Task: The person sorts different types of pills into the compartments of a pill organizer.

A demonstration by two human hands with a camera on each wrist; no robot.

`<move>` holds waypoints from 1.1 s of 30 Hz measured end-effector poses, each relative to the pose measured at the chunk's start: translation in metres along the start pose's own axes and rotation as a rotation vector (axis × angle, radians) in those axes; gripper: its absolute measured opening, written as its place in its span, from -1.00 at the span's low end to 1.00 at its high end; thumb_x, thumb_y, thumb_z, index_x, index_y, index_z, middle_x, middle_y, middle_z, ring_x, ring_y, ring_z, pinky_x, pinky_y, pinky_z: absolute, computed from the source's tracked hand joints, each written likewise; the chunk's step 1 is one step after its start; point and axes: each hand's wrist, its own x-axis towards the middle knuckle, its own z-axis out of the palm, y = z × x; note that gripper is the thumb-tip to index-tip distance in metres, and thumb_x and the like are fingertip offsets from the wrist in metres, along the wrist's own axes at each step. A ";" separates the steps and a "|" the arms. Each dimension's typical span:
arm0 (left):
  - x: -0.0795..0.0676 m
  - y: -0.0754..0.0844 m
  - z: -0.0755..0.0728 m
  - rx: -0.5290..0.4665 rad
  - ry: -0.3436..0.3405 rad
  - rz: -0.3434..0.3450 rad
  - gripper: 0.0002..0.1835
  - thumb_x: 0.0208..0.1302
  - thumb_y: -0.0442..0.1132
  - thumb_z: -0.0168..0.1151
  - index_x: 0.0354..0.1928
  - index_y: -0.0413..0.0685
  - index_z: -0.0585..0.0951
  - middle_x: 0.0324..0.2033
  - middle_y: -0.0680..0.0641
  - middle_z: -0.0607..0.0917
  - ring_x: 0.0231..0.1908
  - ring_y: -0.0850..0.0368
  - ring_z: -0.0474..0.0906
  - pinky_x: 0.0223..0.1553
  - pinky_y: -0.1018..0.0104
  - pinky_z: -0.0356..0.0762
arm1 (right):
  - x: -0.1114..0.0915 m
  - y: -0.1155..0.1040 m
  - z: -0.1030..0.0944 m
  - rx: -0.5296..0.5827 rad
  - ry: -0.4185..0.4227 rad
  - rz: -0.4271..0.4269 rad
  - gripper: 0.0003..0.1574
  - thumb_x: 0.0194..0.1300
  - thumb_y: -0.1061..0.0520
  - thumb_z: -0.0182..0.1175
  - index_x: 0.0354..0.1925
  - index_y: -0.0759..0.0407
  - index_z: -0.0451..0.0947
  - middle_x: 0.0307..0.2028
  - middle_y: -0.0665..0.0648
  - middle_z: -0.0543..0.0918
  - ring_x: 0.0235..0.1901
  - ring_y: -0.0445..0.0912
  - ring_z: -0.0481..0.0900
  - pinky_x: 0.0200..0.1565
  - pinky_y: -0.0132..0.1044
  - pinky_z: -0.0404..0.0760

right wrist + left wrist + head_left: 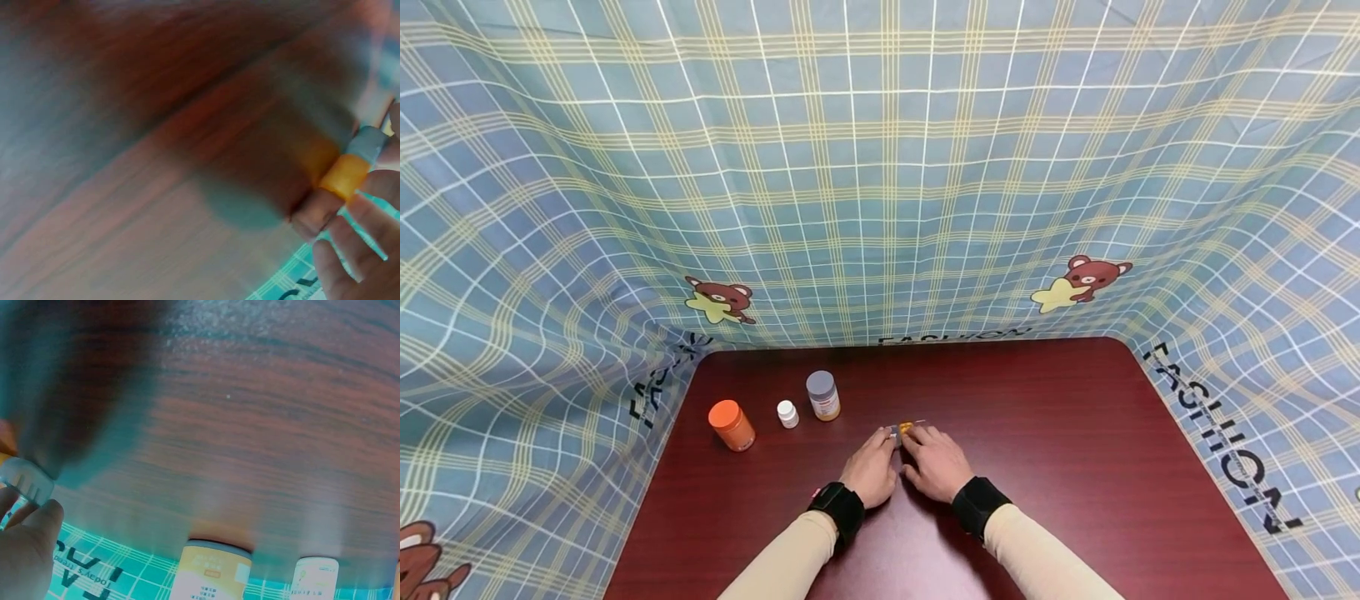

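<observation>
A small cylinder-shaped item (906,427) lies near the middle of the table, with a yellow-orange band and paler grey ends; its exact kind is unclear. My left hand (872,471) reaches its left end, where fingertips touch a grey ribbed part (26,479) in the left wrist view. Over the yellow part and right side lies my right hand (938,462), palm down. Its fingers (353,234) are fairly straight and spread against the cylinder (345,178) in the right wrist view. In the head view both thumbs stand apart from the item, which the fingers partly cover.
Left of my hands stand a grey-lidded jar (823,396), a small white bottle (787,414) and an orange jar (732,426), all upright. The dark red table (1045,417) is bordered by a checked curtain (887,208) behind and at both sides.
</observation>
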 end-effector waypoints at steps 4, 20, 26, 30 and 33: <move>0.003 0.001 0.001 -0.003 -0.015 -0.007 -0.49 0.02 -0.33 0.16 0.11 -0.23 0.55 0.21 -0.16 0.45 0.25 -0.09 0.35 0.12 0.09 0.45 | -0.001 0.000 -0.001 -0.006 -0.008 0.044 -0.37 0.07 -0.05 0.32 0.11 0.17 0.58 0.08 0.15 0.54 0.15 0.10 0.43 0.11 0.02 0.43; 0.023 -0.008 0.002 0.121 0.039 0.045 -0.68 -0.02 -0.34 0.34 -0.13 -0.13 0.65 -0.19 -0.06 0.53 -0.22 0.01 0.54 -0.22 0.16 0.57 | 0.003 -0.012 -0.005 -0.005 -0.058 0.101 -0.39 0.08 -0.05 0.30 0.09 0.17 0.59 0.10 0.19 0.55 0.17 0.14 0.45 0.15 0.05 0.42; 0.029 -0.007 0.004 0.123 0.071 0.052 -0.73 -0.02 -0.37 0.32 -0.18 -0.14 0.66 -0.18 -0.07 0.57 -0.21 0.01 0.56 -0.22 0.16 0.58 | 0.004 -0.011 -0.003 -0.015 -0.056 0.106 -0.37 0.07 -0.05 0.28 0.11 0.16 0.58 0.10 0.18 0.56 0.17 0.12 0.45 0.16 0.02 0.41; 0.031 -0.008 0.004 0.126 0.069 0.051 -0.71 -0.03 -0.37 0.33 -0.17 -0.14 0.65 -0.18 -0.06 0.57 -0.20 0.02 0.56 -0.20 0.17 0.58 | 0.005 -0.010 -0.004 -0.021 -0.039 0.103 -0.38 0.05 -0.04 0.28 0.09 0.16 0.60 0.07 0.18 0.57 0.15 0.12 0.47 0.14 0.02 0.43; 0.033 -0.008 0.006 0.123 0.070 0.053 -0.71 -0.03 -0.37 0.33 -0.17 -0.13 0.65 -0.19 -0.06 0.56 -0.20 0.02 0.56 -0.21 0.17 0.58 | 0.005 -0.009 -0.004 -0.020 -0.018 0.098 -0.39 0.02 -0.02 0.30 0.07 0.18 0.61 0.05 0.18 0.58 0.14 0.13 0.48 0.13 0.01 0.44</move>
